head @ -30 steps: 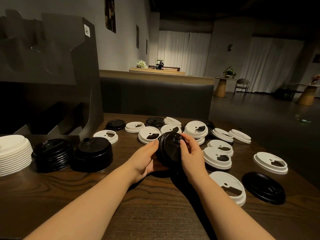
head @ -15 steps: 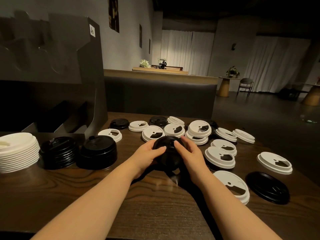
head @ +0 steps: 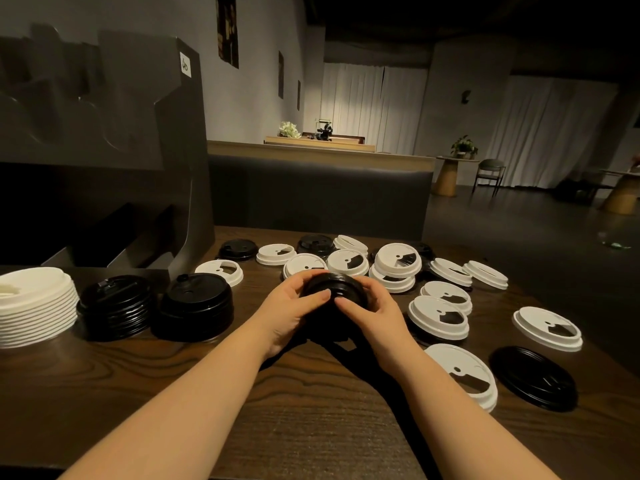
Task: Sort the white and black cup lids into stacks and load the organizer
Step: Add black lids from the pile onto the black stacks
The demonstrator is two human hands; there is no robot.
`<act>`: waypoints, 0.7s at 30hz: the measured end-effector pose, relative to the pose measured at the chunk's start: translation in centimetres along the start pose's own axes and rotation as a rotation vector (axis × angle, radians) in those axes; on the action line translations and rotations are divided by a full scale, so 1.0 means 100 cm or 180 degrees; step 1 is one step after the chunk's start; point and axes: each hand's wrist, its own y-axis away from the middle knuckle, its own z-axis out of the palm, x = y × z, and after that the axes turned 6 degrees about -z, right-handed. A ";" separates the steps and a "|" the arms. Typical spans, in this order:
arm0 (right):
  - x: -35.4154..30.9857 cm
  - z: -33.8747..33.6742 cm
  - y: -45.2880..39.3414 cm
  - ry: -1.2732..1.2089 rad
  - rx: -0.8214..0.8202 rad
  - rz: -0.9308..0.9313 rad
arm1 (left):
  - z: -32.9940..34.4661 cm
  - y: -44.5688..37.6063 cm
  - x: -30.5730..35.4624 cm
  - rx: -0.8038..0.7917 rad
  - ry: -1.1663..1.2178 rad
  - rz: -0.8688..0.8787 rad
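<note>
Black lids point(head: 334, 287) sit stacked, gripped between both hands.

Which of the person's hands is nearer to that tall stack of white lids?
Left. The left hand is nearer the white lid stack at far left; the right hand grips the black lids farther right.

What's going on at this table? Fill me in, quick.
A person is sorting cup lids. Both hands, left hand and right hand, grip a small stack of black lids just above the wooden table. Three finished stacks stand at the left: one white stack and two black stacks. Loose lids, mostly white, lie scattered to the right. The organizer behind looks unloaded.
</note>
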 end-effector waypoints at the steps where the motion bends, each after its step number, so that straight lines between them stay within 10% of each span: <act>1: 0.002 0.000 -0.001 -0.0106 -0.0012 0.0037 | 0.000 0.000 0.001 0.0072 0.0184 0.0009; 21: -0.015 0.026 0.010 0.0818 0.0000 0.0195 | -0.011 0.032 0.006 0.1200 -0.1137 -0.0032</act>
